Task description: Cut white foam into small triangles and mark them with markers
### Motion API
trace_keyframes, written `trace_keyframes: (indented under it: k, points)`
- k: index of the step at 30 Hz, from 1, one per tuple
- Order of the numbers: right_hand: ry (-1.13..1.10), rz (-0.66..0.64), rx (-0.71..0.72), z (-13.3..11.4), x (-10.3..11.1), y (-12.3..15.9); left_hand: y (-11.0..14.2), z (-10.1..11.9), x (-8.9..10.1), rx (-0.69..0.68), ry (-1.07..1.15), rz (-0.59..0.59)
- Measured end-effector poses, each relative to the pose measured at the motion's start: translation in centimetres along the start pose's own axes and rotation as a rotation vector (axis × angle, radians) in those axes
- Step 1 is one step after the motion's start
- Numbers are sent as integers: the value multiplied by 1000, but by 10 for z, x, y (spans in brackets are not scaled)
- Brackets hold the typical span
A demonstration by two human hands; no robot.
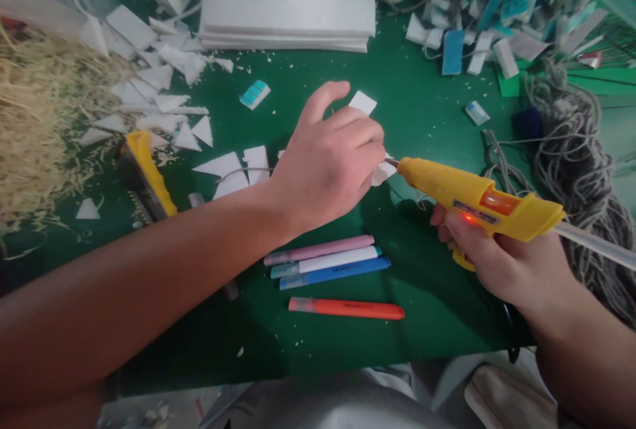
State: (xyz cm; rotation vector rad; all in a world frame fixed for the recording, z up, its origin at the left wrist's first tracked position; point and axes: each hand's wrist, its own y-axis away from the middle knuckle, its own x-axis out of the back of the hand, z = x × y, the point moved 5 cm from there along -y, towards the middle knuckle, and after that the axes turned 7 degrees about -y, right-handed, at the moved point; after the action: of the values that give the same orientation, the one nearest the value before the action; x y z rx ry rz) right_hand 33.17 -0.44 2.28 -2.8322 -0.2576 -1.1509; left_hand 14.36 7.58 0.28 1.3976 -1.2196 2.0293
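My right hand (489, 253) is wrapped round the grip of a yellow glue gun (477, 200), whose red light glows and whose nozzle points left. The nozzle tip touches a small white foam piece (383, 172) pinched in my left hand (330, 157). A corner of the white piece also shows above my left fingers. Both hands hover over the green mat (437, 310) near its middle.
Several marker pens (328, 262) lie in front of my left wrist. A yellow utility knife (146, 174) and white foam offcuts (159, 85) sit left, straw (34, 124) far left. A stack of white boards (288, 2) stands behind, blue-white tags (501, 5) and grey cord (576, 151) at right.
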Motion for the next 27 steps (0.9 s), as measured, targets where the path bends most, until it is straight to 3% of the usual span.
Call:
trace_keyframes:
  k: [10,17,24,27]
  points:
    - [0,11,-24,1,1,-2,2,-2,-1,-8,48,-4]
    - [-1,36,10,3,1,-1,6,-1,3,-48,-61,95]
    - [-15,-7,-24,1,0,-3,6,0,2,-22,-33,91]
    - [-15,-7,-43,2,0,-2,7,0,-2,38,5,22]
